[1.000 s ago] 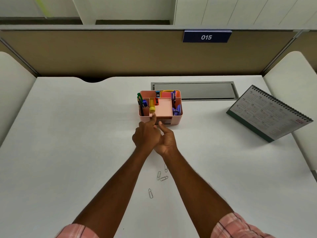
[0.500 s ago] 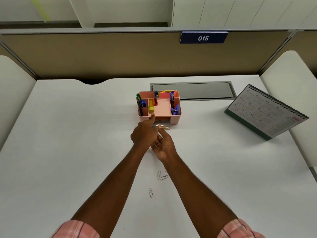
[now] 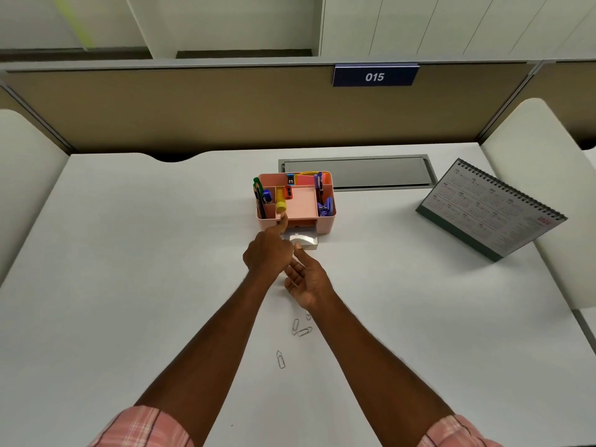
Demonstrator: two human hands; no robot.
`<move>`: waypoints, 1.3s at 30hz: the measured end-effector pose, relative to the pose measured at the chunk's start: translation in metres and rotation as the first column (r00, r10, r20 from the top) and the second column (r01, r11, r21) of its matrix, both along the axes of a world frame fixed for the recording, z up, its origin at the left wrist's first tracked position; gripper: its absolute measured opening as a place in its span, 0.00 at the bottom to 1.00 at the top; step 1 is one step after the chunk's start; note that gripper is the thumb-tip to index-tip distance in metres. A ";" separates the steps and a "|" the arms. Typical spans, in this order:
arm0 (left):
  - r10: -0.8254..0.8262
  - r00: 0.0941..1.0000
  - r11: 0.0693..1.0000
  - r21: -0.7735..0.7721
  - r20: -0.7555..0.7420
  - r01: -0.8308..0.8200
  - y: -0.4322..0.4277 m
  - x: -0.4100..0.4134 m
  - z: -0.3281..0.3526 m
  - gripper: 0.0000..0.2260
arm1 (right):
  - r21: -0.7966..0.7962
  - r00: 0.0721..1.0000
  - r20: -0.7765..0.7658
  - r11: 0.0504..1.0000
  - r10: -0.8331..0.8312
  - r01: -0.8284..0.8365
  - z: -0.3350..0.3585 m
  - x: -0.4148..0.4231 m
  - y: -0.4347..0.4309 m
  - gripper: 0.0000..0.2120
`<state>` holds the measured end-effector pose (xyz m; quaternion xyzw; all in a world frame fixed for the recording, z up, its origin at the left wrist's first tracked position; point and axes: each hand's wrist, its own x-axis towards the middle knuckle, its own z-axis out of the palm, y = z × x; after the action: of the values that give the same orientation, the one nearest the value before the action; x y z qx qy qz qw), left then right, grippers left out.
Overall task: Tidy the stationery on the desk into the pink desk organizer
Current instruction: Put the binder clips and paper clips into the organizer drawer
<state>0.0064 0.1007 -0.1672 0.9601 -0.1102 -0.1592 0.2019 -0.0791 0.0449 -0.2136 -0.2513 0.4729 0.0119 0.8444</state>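
Note:
The pink desk organizer [image 3: 326, 222] stands mid-desk with pens, a yellow glue stick [image 3: 281, 201], a red sharpener and purple clips in its compartments. Its small pale drawer [image 3: 306, 239] is pulled out at the front. My left hand [image 3: 268, 254] is curled, with the index finger pressed on the organizer's front rim. My right hand [image 3: 306, 279] lies just before the drawer, palm up and fingers apart, with the thumb tip at the drawer's front. Several paper clips [image 3: 301, 329] lie loose on the desk under my right wrist, and one more paper clip [image 3: 280, 359] is nearer to me.
A desk calendar [image 3: 493, 208] stands at the right. A grey cable hatch [image 3: 371, 172] is set into the desk behind the organizer. A beige partition closes off the back, and pale side panels [image 3: 541, 175] flank the desk.
The drawer has slid out toward me. My right hand has drawn back from the organizer's front and turned palm up. My left index finger stays on the rim.

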 end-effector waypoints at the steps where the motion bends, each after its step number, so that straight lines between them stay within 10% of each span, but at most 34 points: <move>1: 0.000 1.000 1.000 0.001 -0.002 0.000 0.000 0.000 0.001 0.25 | -0.022 1.000 -0.002 1.000 0.022 -0.022 0.002 -0.003 -0.002 0.29; 7: 0.024 0.987 0.997 -0.079 0.162 -0.011 0.016 -0.025 0.009 0.31 | -0.428 0.969 -0.072 0.870 0.238 -0.245 0.009 -0.040 -0.027 0.12; 9: 0.045 0.983 0.989 -0.149 0.180 -0.018 0.031 -0.045 0.004 0.26 | -0.718 0.912 -0.191 0.583 0.362 -0.381 0.006 -0.058 -0.035 0.08; 12: -0.009 0.991 0.988 -0.152 0.131 0.029 0.059 -0.079 -0.020 0.16 | -0.861 0.727 -0.484 -0.119 0.487 -0.494 -0.003 -0.088 -0.039 0.13; 17: -0.158 0.987 0.986 -0.053 -0.005 0.158 0.087 -0.131 -0.061 0.18 | -0.715 0.528 -0.662 -0.659 0.532 -0.233 -0.019 -0.123 -0.033 0.14; 39: -0.355 0.918 0.934 0.112 0.179 0.339 0.097 -0.147 -0.066 0.13 | -0.300 0.407 -0.873 -0.954 0.267 -0.019 -0.015 -0.138 -0.014 0.09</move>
<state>-0.1408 0.1977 -0.2330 0.9435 -0.2917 -0.1011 0.1204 -0.2167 0.0313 -0.2282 -0.9886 -0.1263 0.0465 -0.0672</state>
